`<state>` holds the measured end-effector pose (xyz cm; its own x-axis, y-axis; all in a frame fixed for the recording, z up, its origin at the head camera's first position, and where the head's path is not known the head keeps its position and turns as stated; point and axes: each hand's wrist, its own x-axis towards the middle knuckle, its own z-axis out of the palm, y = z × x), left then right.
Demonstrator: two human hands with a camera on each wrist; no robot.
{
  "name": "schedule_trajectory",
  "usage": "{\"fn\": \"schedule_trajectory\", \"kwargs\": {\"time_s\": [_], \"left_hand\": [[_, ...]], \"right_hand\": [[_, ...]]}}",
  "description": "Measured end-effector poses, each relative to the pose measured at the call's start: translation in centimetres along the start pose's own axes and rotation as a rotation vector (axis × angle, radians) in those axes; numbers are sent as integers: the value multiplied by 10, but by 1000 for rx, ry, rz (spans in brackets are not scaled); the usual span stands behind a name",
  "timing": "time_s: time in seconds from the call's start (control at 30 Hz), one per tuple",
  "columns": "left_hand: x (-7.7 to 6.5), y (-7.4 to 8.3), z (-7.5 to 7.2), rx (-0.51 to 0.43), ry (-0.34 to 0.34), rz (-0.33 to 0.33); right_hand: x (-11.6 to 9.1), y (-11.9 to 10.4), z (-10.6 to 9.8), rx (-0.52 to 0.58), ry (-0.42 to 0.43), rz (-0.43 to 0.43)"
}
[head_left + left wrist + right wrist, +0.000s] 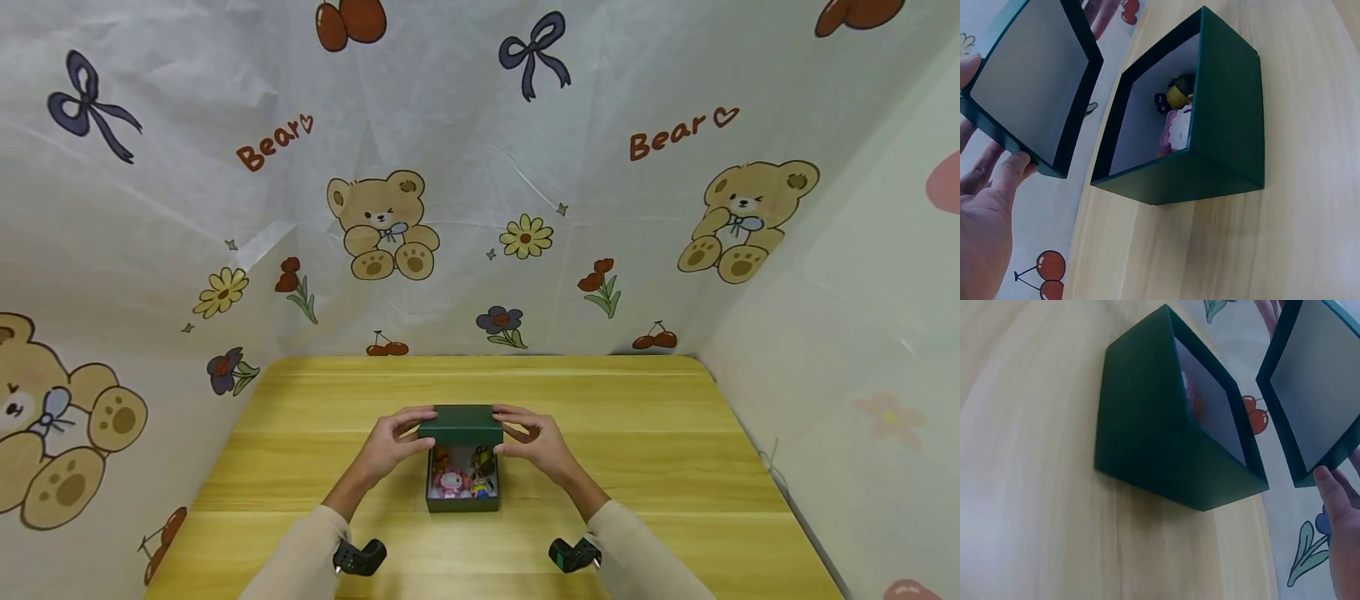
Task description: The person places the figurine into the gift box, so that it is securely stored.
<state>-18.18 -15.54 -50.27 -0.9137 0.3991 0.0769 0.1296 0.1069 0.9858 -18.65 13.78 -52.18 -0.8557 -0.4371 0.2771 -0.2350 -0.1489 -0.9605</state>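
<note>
A dark green lid [461, 423] is held level above the back part of a dark green box [462, 505]. My left hand [390, 443] grips the lid's left side, thumb at the near corner. On the opposite side, my right hand [538, 443] grips it the same way. Both wrist views show a gap between the lid [1038, 81] and the box [1141, 412]. Inside the box lie several small toy figures, among them a pink and white one [452, 482] and a yellow and blue one [481, 486]. The lid hides the rear of the box in the head view.
The box stands on a wood-grain table [300, 467]. Behind the table hangs a white cloth [465, 125] printed with bears, bows and flowers. A cable [776, 471] runs along the right edge. Each wrist wears a small black camera [360, 557].
</note>
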Motion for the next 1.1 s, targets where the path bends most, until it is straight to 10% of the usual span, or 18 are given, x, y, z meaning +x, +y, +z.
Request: {"fn": "schedule_trajectory", "kwargs": {"time_s": [1.1], "left_hand": [[-16, -8, 18, 257, -78, 83]], "right_hand": [[-18, 12, 4, -195, -45, 56]]}}
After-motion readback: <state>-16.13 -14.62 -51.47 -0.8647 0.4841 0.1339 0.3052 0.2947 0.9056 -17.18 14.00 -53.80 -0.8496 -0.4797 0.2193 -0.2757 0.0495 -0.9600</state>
